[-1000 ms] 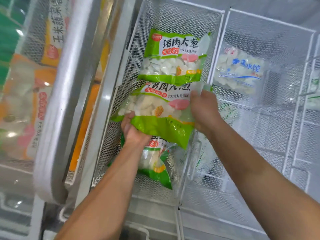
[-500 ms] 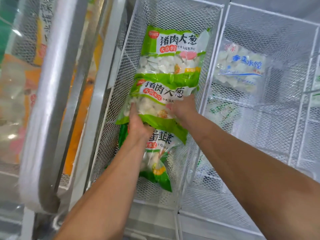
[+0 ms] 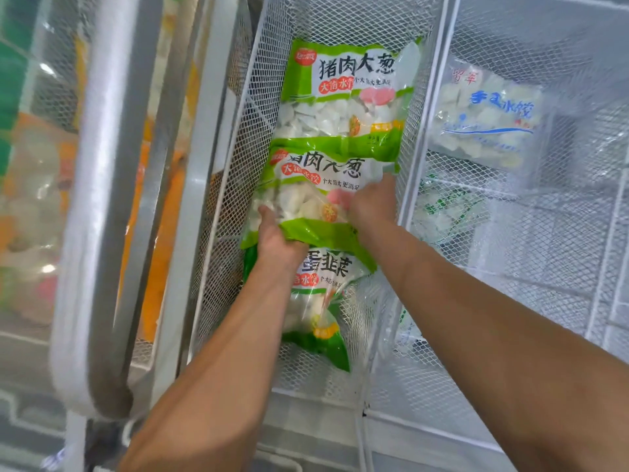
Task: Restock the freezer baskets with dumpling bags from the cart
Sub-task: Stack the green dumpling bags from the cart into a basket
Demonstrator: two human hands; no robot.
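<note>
Both hands, left (image 3: pixel 277 241) and right (image 3: pixel 369 206), grip the middle dumpling bag (image 3: pixel 316 195) (fingertips hidden), covering the lower bag's (image 3: pixel 320 301) label.

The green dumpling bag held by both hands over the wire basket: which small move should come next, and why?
Probably lower the middle green dumpling bag flat and let go: the left hand and right hand grip it inside the white wire mesh basket, overlapping two green bags.

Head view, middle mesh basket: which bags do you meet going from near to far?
Green bag under the left hand → green bag held by both hands → green bag at the far end.
</note>
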